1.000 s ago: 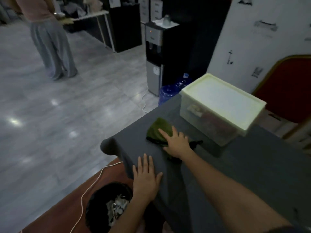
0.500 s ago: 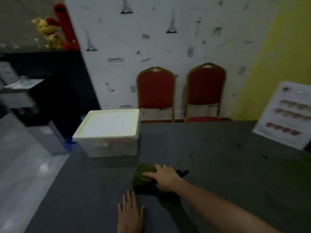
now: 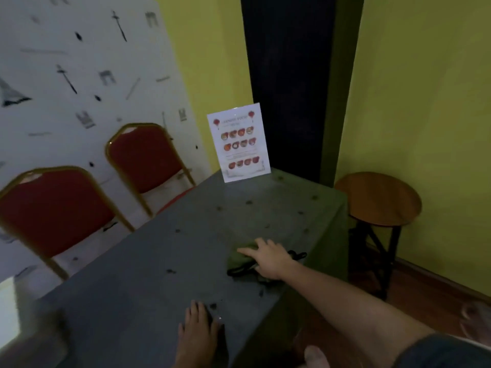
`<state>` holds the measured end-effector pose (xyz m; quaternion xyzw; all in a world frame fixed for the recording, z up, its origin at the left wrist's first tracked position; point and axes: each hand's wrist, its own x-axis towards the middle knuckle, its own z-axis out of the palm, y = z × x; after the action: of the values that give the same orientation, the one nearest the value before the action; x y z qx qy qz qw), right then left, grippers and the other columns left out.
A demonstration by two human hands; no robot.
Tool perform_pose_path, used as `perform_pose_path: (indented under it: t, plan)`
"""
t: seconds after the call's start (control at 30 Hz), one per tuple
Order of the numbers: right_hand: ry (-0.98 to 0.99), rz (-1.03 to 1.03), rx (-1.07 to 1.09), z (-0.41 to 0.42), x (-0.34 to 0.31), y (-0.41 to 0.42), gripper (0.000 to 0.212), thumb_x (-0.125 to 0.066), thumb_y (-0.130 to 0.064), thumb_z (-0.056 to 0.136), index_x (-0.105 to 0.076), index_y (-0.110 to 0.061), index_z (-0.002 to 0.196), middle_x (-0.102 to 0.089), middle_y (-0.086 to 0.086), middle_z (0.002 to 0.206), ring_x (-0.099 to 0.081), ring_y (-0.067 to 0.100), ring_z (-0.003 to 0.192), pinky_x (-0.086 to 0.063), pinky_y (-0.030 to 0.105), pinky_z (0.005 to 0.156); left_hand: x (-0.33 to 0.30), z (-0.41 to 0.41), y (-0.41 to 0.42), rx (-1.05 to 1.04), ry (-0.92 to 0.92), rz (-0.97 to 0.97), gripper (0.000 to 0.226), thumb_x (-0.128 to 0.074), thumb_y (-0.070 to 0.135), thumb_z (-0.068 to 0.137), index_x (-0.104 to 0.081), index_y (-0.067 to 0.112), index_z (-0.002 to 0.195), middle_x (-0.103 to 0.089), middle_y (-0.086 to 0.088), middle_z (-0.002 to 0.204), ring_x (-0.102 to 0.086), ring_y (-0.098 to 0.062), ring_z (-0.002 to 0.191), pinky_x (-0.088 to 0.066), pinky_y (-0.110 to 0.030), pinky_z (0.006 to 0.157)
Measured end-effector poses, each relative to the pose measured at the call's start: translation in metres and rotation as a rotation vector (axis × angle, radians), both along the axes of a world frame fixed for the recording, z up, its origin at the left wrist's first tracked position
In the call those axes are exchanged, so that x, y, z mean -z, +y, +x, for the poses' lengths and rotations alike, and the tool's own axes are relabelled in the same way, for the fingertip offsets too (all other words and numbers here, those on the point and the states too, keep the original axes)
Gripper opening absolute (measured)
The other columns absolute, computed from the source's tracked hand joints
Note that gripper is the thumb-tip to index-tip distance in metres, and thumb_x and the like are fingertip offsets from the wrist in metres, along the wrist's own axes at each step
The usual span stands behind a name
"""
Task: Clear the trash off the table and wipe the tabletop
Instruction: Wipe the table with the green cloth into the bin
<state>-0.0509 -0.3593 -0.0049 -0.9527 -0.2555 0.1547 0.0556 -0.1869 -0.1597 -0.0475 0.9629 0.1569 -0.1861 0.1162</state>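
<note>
While the right hand (image 3: 268,258) lies palm-down on a green cloth (image 3: 240,257), fingers spread and pressing it flat against the table (image 3: 148,261), the left hand (image 3: 198,330) rests open on the grey top close to the near edge, gripping nothing. Neither hand is closed around anything; the right one only pins the cloth under its palm. A dark strap or trim (image 3: 296,254) sticks out from under that hand on both sides, though the dim light makes it hard to say whether it belongs to the cloth. The cloth sits on the right part of the table, near the right edge and well apart from the left hand.

Small dark specks (image 3: 171,271) dot the grey surface, scattered between the hands and out toward the far end. At that far end a menu card (image 3: 239,143) stands upright, printed with rows of pictured dishes. Two red chairs (image 3: 53,208) with gold frames stand along the left side of the table against a white patterned wall (image 3: 66,49). A round wooden stool (image 3: 377,199) stands just beside the table's far right corner, in front of a yellow wall (image 3: 425,102). At the lower left a pale box (image 3: 9,309) shows only as a blurred edge.
</note>
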Motion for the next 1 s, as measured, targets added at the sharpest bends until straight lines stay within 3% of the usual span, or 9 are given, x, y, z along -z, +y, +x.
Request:
perform_pose_path:
  t: [0.13, 0.27, 0.33, 0.47, 0.6, 0.73, 0.83, 0.9, 1.0]
  plan:
    - [-0.001, -0.17, -0.03, 0.002, 0.013, -0.035, 0.066, -0.046, -0.051, 0.088, -0.016, -0.041, 0.145, -0.014, 0.014, 0.155, -0.025, 0.043, 0.135, -0.026, 0.059, 0.106, 0.004, 0.017, -0.028, 0.007, 0.001, -0.029, 0.066, -0.023, 0.044, 0.099, 0.0, 0.009, 0.15, 0.004, -0.008, 0.16, 0.0, -0.025, 0.148, -0.01, -0.044, 0.119]
    - [-0.005, -0.099, -0.117, 0.009, 0.03, -0.02, 0.072, -0.042, -0.069, 0.083, -0.004, -0.054, 0.142, 0.005, 0.01, 0.16, -0.013, 0.043, 0.14, -0.022, 0.063, 0.106, 0.016, 0.019, -0.051, -0.17, -0.206, 0.097, 0.063, -0.02, 0.039, 0.099, 0.0, 0.006, 0.149, 0.002, -0.012, 0.16, 0.003, -0.027, 0.148, -0.004, -0.045, 0.119]
    - [-0.075, -0.088, -0.138, 0.012, 0.036, -0.01, 0.066, -0.039, -0.064, 0.089, -0.002, -0.057, 0.142, 0.003, 0.011, 0.16, -0.021, 0.044, 0.135, -0.027, 0.061, 0.103, 0.017, 0.018, -0.06, -0.274, -0.235, 0.139, 0.064, -0.016, 0.04, 0.097, -0.008, 0.003, 0.149, -0.006, -0.014, 0.159, -0.004, -0.029, 0.147, -0.004, -0.046, 0.116]
    - [-0.146, -0.08, -0.215, 0.017, 0.045, -0.014, 0.058, -0.043, -0.041, 0.096, -0.012, -0.052, 0.144, -0.002, 0.014, 0.159, -0.03, 0.042, 0.126, -0.033, 0.055, 0.098, 0.03, 0.02, -0.073, -0.285, -0.204, 0.16, 0.066, -0.018, 0.04, 0.092, -0.043, -0.003, 0.136, -0.042, -0.02, 0.144, -0.041, -0.035, 0.134, -0.032, -0.053, 0.105]
    - [-0.141, -0.066, -0.39, 0.037, 0.045, -0.036, 0.063, -0.042, -0.021, 0.097, -0.013, -0.052, 0.144, -0.005, 0.016, 0.158, -0.036, 0.042, 0.117, -0.038, 0.05, 0.091, 0.031, 0.045, -0.104, -0.227, -0.207, 0.136, 0.076, 0.001, 0.042, 0.098, -0.051, -0.003, 0.13, -0.049, -0.019, 0.139, -0.048, -0.034, 0.128, -0.036, -0.052, 0.101]
    - [-0.229, 0.02, -0.483, 0.064, 0.05, -0.069, 0.066, -0.055, -0.015, 0.088, -0.033, -0.05, 0.139, -0.034, 0.021, 0.148, -0.051, 0.041, 0.094, -0.048, 0.047, 0.073, 0.028, 0.076, -0.131, -0.202, -0.196, 0.113, 0.077, 0.004, 0.044, 0.097, -0.043, -0.001, 0.136, -0.041, -0.017, 0.145, -0.04, -0.032, 0.135, -0.027, -0.051, 0.107]
    - [-0.279, 0.127, -0.346, 0.096, 0.05, -0.104, 0.074, -0.065, -0.014, 0.074, -0.04, -0.049, 0.135, -0.049, 0.018, 0.138, -0.055, 0.035, 0.08, -0.052, 0.041, 0.063, 0.023, 0.097, -0.142, -0.208, -0.221, 0.074, 0.08, 0.005, 0.048, 0.087, -0.023, 0.003, 0.146, -0.018, -0.013, 0.156, -0.014, -0.029, 0.145, -0.007, -0.045, 0.115]
    - [-0.257, 0.15, -0.214, 0.123, 0.044, -0.114, 0.073, -0.059, -0.019, 0.08, -0.032, -0.05, 0.14, -0.04, 0.016, 0.144, -0.053, 0.035, 0.091, -0.052, 0.043, 0.075, 0.02, 0.108, -0.15, -0.212, -0.205, 0.064, 0.087, 0.015, 0.05, 0.077, -0.007, 0.007, 0.15, 0.0, -0.009, 0.159, 0.003, -0.024, 0.147, 0.008, -0.04, 0.114]
    - [-0.199, 0.122, -0.163, 0.155, 0.037, -0.103, 0.066, -0.05, -0.027, 0.09, -0.02, -0.051, 0.143, -0.022, 0.014, 0.153, -0.043, 0.036, 0.11, -0.044, 0.044, 0.092, 0.02, 0.123, -0.159, -0.195, -0.143, 0.064, 0.09, 0.021, 0.052, 0.071, 0.003, 0.011, 0.15, 0.01, -0.005, 0.159, 0.013, -0.02, 0.146, 0.014, -0.038, 0.112]
